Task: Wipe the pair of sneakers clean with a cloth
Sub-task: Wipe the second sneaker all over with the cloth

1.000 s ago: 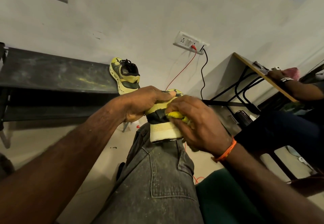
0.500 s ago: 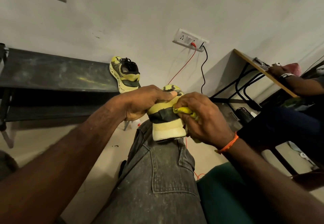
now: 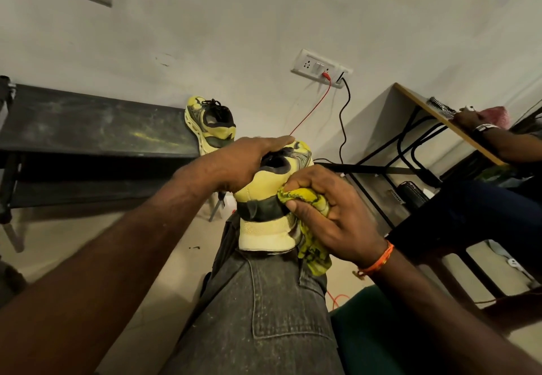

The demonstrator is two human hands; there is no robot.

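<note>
A yellow and black sneaker (image 3: 265, 228) stands on my knee with its heel toward me. My left hand (image 3: 249, 163) grips its upper from the left, fingers over the opening. My right hand (image 3: 331, 213) holds a bunched yellow and black cloth (image 3: 305, 198) against the right side of the heel, and a tail of cloth hangs below the sole. The second yellow sneaker (image 3: 212, 124) lies on its side at the right end of a dark bench (image 3: 88, 125) by the wall.
A red cable (image 3: 311, 110) and a black cable (image 3: 344, 116) hang from a wall socket (image 3: 321, 68). A wooden desk (image 3: 434, 116) on a black frame stands at the right, where another person's arm (image 3: 498, 140) rests. A green seat (image 3: 375, 330) is beside my thigh.
My right hand has slid with the cloth from the top of the heel down its right side. The shoe's opening now shows under my left hand.
</note>
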